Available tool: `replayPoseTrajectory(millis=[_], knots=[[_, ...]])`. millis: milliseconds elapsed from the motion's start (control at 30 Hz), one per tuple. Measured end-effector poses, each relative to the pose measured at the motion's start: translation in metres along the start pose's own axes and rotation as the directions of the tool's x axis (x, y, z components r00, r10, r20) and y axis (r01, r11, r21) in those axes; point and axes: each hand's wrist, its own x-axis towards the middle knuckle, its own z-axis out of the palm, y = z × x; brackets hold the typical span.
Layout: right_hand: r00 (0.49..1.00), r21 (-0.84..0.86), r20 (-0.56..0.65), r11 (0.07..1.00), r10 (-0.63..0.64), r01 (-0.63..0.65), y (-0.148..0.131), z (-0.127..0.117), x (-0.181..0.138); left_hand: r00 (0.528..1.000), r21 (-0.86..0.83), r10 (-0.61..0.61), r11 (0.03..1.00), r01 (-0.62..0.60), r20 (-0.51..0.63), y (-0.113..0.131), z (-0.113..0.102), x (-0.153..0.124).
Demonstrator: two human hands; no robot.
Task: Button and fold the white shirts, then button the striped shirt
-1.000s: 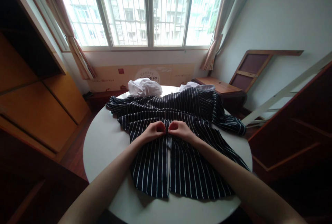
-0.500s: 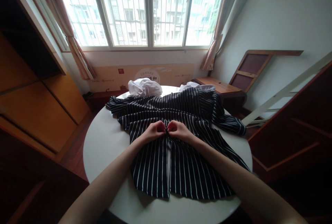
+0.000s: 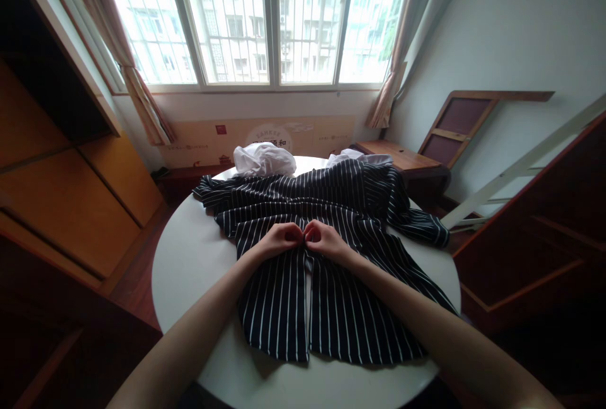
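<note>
A black garment with white stripes, a long-sleeved shirt (image 3: 274,308), lies spread on a round white table (image 3: 189,264). Its two front edges meet in the middle, and below my hands they part in a narrow slit. My left hand (image 3: 283,238) pinches the cloth at the left front edge, fingertips closed. Right beside it my right hand (image 3: 324,238) pinches the other edge, thumb and forefinger curled into a ring. The fingertips of both hands meet at the front opening. Any button between them is too small and hidden to make out.
White cloth bundles (image 3: 265,160) lie at the table's far edge, with another white cloth (image 3: 360,158) to their right. A wooden chair (image 3: 402,158) stands behind at the right. Orange cabinets (image 3: 71,194) are on the left, a window (image 3: 265,24) ahead.
Both hands stay at the front opening. Their fingers have shifted slightly, and the bit of dark cloth that showed between the fingertips is now less visible.
</note>
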Motion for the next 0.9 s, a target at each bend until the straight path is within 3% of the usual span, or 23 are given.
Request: replayPoseTrajectory(millis=[233, 633, 900], knots=[[1.000, -0.054, -0.013, 0.999, 0.005, -0.006, 0.0003, 0.0039, -0.0014, 0.998, 0.069, -0.016, 0.997, 0.020, -0.068, -0.0013, 0.0025, -0.0002], [1.000, -0.139, 0.007, 0.990, 0.020, -0.019, 0.0020, 0.0064, 0.0002, 0.999, 0.050, -0.027, 0.998, 0.029, -0.038, -0.0001, 0.0016, 0.0005], [0.997, -0.089, 0.015, 0.993, 0.075, -0.074, -0.0020, 0.0038, 0.0007, 0.999, 0.205, 0.013, 0.979, -0.007, -0.030, 0.0048, 0.0017, 0.0016]])
